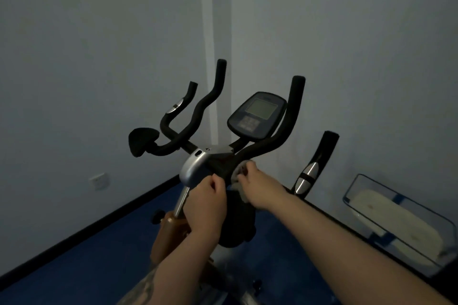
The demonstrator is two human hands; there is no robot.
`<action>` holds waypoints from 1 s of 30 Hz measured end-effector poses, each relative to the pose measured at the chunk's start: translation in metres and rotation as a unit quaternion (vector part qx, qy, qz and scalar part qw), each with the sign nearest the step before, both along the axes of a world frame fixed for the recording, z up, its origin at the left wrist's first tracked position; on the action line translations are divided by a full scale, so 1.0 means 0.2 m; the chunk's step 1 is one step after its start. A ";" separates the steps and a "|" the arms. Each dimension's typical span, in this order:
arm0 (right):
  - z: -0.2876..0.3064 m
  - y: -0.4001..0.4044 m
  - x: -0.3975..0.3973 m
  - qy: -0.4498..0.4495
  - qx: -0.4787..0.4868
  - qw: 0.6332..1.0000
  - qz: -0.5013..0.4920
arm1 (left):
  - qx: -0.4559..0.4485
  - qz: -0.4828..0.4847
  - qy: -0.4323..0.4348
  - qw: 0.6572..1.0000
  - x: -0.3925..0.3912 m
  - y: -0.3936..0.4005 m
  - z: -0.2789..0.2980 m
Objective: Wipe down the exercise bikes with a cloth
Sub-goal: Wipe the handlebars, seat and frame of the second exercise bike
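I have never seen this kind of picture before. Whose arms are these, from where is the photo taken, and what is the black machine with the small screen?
There is one picture, taken by a camera worn on a person's head, looking forward and down. So the two bare arms coming in from the bottom belong to that person.

The machine is an exercise bike standing in a room corner on a blue floor. The curved black bars are its handlebars, and the small screen is its console.

The right hand presses a grey cloth against the handlebar near the centre, apparently wiping it. The left hand is closed on the bike just below the silver cover; what it grips is hidden.

At the right, by the wall, sits a clear container with something pale inside; I cannot tell what.
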State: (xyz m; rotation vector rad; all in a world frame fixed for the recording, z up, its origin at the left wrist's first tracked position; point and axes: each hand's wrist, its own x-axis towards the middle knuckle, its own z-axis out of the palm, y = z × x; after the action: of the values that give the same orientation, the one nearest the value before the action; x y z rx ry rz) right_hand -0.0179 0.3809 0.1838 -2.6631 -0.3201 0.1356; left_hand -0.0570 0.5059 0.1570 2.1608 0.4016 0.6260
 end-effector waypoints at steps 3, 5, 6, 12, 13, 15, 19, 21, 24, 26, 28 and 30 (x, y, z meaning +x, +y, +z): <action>0.05 -0.13 -0.03 0.018 -0.099 0.993 0.069 | 0.032 -0.020 0.010 0.999 -0.03 0.01 0.00; 0.07 -0.23 -0.07 -0.040 -0.270 0.957 0.096 | 0.034 -0.036 0.007 0.999 -0.03 0.01 0.00; 0.07 -0.25 -0.09 -0.067 -0.342 0.930 0.115 | 0.033 -0.041 0.003 0.999 -0.02 0.01 -0.01; 0.05 -0.09 -0.02 -0.019 -0.304 0.947 0.099 | 0.042 -0.040 0.000 0.998 -0.02 0.02 -0.01; 0.04 -0.05 0.00 -0.027 -0.267 0.959 0.093 | 0.040 -0.040 0.000 0.998 -0.02 0.02 -0.01; 0.00 -0.03 -0.01 -0.071 -0.224 0.968 0.092 | 0.036 -0.043 -0.002 0.998 -0.03 0.02 -0.01; -0.03 -0.17 -0.06 -0.113 -0.218 0.962 0.119 | 0.047 -0.053 -0.007 0.997 -0.03 0.02 -0.01; -0.03 -0.21 -0.04 -0.110 -0.258 0.950 0.141 | 0.047 -0.059 -0.017 0.997 -0.03 0.02 -0.01; 0.00 -0.12 0.03 -0.116 -0.325 0.921 0.183 | 0.060 -0.054 -0.024 0.996 -0.02 0.02 -0.01; -0.01 -0.05 0.07 -0.119 -0.302 0.929 0.175 | 0.072 -0.051 -0.028 0.996 -0.02 0.02 -0.02; -0.01 -0.02 0.07 -0.139 -0.270 0.939 0.163 | 0.086 -0.048 -0.037 0.994 -0.03 0.02 -0.01; -0.02 -0.06 0.04 -0.132 -0.226 0.953 0.150 | 0.093 -0.050 -0.042 0.993 -0.04 0.01 0.00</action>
State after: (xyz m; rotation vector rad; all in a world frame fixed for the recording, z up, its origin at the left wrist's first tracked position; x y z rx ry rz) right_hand -0.0091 0.3680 0.1808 -3.0700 -0.8765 -0.0662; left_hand -0.0640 0.5087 0.1560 2.3061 0.1934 0.7189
